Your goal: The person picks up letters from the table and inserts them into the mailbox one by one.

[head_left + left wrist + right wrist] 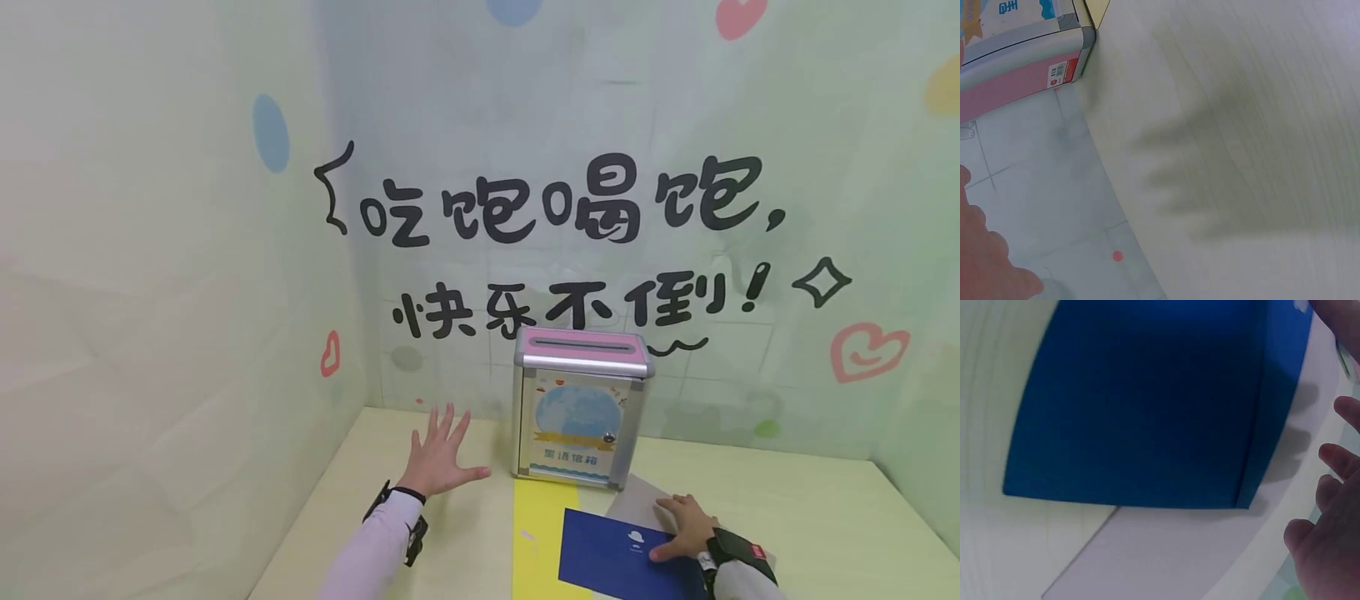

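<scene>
Dark blue folded paper (pixel 598 550) with white hat motif (pixel 636 537), grey sheet (pixel 637 500), yellow strip (pixel 542 508), pink-topped silver box (pixel 579 417), pale wood-grain surface (pixel 817 517)

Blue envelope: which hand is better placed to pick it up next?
Probably the right hand: in the head view, it overlaps the blue envelope; contact is unclear. The left hand is farther off, beyond the yellow strip.
</scene>
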A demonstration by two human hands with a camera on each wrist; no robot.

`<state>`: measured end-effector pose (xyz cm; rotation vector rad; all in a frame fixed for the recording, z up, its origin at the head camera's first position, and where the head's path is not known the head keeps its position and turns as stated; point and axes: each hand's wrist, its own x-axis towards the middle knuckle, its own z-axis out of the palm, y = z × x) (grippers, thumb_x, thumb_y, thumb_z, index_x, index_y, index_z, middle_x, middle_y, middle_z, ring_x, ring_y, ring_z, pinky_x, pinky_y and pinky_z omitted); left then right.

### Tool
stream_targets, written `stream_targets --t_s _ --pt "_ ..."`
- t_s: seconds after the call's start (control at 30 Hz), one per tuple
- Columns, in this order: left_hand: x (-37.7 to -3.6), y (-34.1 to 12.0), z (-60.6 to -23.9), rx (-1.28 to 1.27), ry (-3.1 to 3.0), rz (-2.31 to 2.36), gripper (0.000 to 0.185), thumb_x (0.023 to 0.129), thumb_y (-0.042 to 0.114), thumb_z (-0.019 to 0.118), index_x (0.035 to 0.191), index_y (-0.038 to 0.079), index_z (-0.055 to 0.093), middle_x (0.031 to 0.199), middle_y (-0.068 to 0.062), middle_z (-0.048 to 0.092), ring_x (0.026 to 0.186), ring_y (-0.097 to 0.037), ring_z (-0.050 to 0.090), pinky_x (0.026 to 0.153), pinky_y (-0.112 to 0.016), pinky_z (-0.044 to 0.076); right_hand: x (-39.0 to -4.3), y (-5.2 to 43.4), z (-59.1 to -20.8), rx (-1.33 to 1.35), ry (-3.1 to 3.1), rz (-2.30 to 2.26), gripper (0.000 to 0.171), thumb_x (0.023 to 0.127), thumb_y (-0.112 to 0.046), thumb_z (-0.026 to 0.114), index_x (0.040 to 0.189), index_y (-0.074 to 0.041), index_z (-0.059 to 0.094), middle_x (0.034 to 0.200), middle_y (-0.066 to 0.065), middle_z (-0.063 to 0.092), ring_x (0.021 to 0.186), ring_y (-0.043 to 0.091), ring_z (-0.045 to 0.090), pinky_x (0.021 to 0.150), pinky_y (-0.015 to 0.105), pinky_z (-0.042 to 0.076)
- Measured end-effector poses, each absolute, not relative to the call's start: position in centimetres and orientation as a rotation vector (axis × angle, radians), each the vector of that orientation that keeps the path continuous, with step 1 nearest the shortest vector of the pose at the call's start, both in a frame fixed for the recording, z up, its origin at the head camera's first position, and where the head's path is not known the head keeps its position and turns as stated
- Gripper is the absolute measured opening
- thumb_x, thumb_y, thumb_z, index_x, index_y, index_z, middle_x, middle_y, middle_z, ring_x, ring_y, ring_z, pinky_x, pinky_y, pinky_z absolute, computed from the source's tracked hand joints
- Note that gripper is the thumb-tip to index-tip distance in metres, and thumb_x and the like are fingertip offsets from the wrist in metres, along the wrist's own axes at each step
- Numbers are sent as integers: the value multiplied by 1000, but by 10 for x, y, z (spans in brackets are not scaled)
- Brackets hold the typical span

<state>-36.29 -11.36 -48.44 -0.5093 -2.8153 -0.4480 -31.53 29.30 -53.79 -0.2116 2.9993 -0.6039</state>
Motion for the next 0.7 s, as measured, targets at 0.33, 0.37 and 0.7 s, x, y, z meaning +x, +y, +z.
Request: stream_targets --t_s 0.33,0.37,0.7 --pt "-362 -105 -490 -558 -2842 -390 96 69 68 57 143 16 28 150 -15 16 135 -41 12 96 -68 19 -321 284 -547 -283 3099 -562 69 41 -26 90 99 1 65 93 12 53 89 32 52 80 49 44" --pt "-362 -104 -491 -559 -2842 -389 96 69 68 57 143 16 28 150 -15 16 135 -41 12 97 -68 19 -322 284 -547 -293 3117 -552 66 40 -25 90 96 0 66 90 10 52 86 30 52 78 47 45" --pt "-367 -100 -485 -568 -2833 -418 95 70 67 58 144 15 27 150 -16 16 135 -41 12 97 -68 19 -331 282 -544 -263 3089 -501 53 43 -20 89 88 -3 64 84 7 51 81 26 54 76 45 46"
